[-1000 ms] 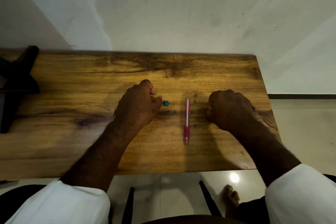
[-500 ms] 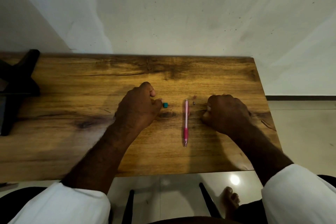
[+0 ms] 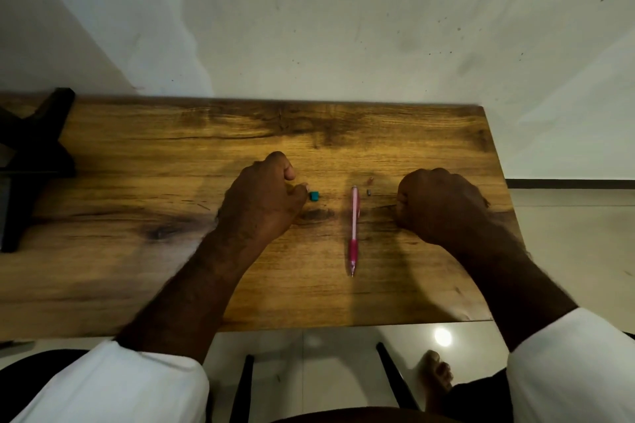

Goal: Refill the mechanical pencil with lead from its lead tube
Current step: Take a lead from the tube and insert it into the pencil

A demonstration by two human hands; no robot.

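A pink pencil [image 3: 354, 230] lies untouched on a wooden table [image 3: 137, 271], its tip toward the person and its far end toward the wall [image 3: 343, 27]. Two tiny bits sit just right of the pencil's far end: a dark grey one [image 3: 368, 192] close beside it and a reddish one [image 3: 370, 179] slightly farther toward the wall; both are too small to identify.

Left of the pencil's far end, apart from it, rests a small teal piece [image 3: 314, 195]. The left hand [image 3: 263, 197] lies farther left of the pencil, clenched knuckles-up on the wood, its thumb tip pointing at the teal piece and all but meeting it; whether they touch cannot be told.

The right hand [image 3: 443, 206] rests on the table right of the pencil, also balled into a fist and clear of the two bits. Nothing shows inside either fist, and no lead tube can be made out.

Nothing lies between either hand and the pencil except those small pieces. Far left of the pencil, at the table's edge, stands a black stand [image 3: 31, 161]. White sleeves [image 3: 113, 385] cover both upper forearms, and a bare foot [image 3: 436, 371] shows on the floor below the table's near edge, right of the pencil's tip.
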